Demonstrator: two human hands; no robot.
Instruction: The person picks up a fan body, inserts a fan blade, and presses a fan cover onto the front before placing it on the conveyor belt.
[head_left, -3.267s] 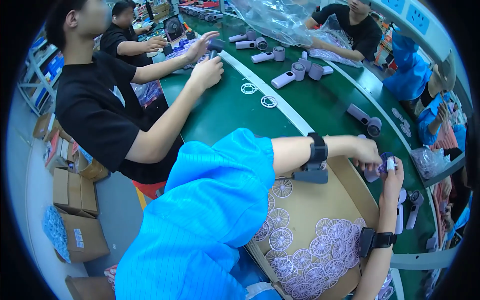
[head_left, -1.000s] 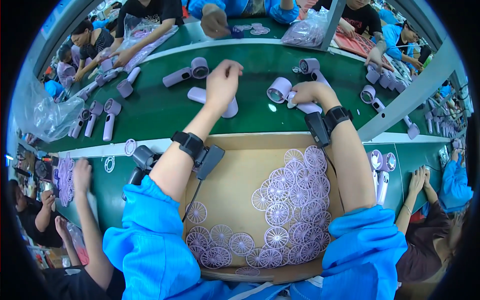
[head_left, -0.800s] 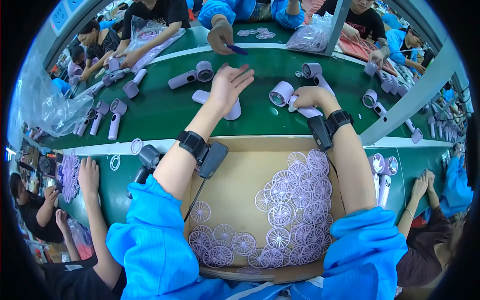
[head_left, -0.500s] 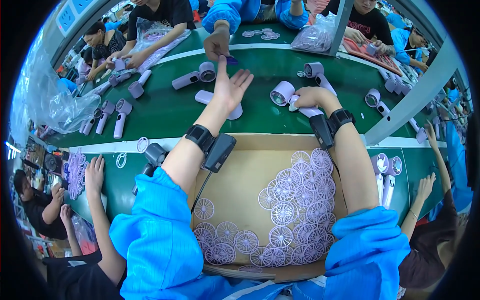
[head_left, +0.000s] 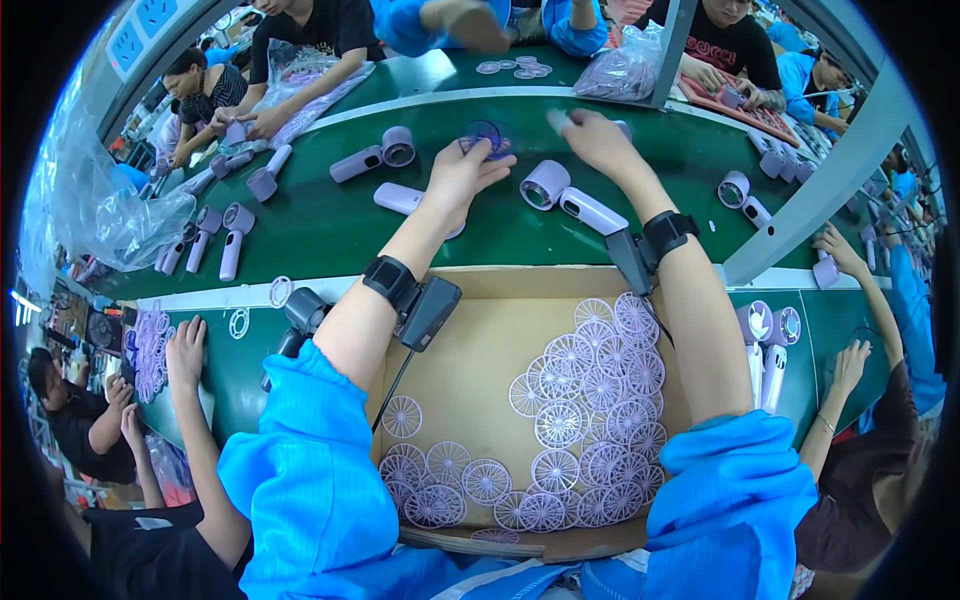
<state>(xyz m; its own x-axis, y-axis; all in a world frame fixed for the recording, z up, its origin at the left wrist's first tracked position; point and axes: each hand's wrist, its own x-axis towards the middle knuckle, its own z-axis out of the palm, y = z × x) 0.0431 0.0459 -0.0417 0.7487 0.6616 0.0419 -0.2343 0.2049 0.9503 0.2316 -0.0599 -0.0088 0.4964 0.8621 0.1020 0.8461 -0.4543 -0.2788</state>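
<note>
We have a dark purple round piece (head_left: 486, 136), blurred, above the green table (head_left: 500, 245), at the fingertips of our left hand (head_left: 460, 180); thumb and fingers pinch its near edge. Our right hand (head_left: 603, 145) is just to the right, apart from the piece, with a pale blur at its fingertips; we cannot tell whether those fingers grip anything. Nearer than that hand lies a lilac handheld fan (head_left: 590, 209), its round head to the left. Another fan (head_left: 360, 163) lies left of our left hand, and a lilac handle (head_left: 397, 198) is partly hidden behind it. On the near side, between our forearms, we see a cardboard box (head_left: 470, 340) with lilac spoked discs (head_left: 600, 390) heaped along its right side and more at near left. On the far side is a co-worker's blurred hand (head_left: 475, 25).
</note>
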